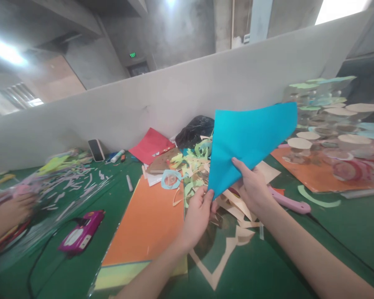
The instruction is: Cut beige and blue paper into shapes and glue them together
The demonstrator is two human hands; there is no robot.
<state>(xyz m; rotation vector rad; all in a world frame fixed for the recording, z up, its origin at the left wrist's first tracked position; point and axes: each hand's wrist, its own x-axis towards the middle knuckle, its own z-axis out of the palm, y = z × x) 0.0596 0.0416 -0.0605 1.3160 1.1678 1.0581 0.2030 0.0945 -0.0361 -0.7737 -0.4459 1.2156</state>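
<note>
A bright blue sheet of paper or thin foam (246, 141) is held up over the table, bent along its lower edge. My left hand (198, 218) pinches its bottom left corner. With the thumb on the near face, my right hand (251, 185) grips the lower edge further right; its fingers are hidden behind the sheet. Below and behind it lies a heap of cut scraps (196, 166) in cream, green and yellow. A pink-handled tool (289, 203) with a black cord lies right of my right hand.
Orange sheets (152, 220) lie left of my hands, beside a purple device (82, 232). Transparent cups topped with paper discs (299, 143) stand at the right on another orange sheet. A phone (96, 150) leans on the partition (112, 112). Another person's hand (15, 207) is at the far left.
</note>
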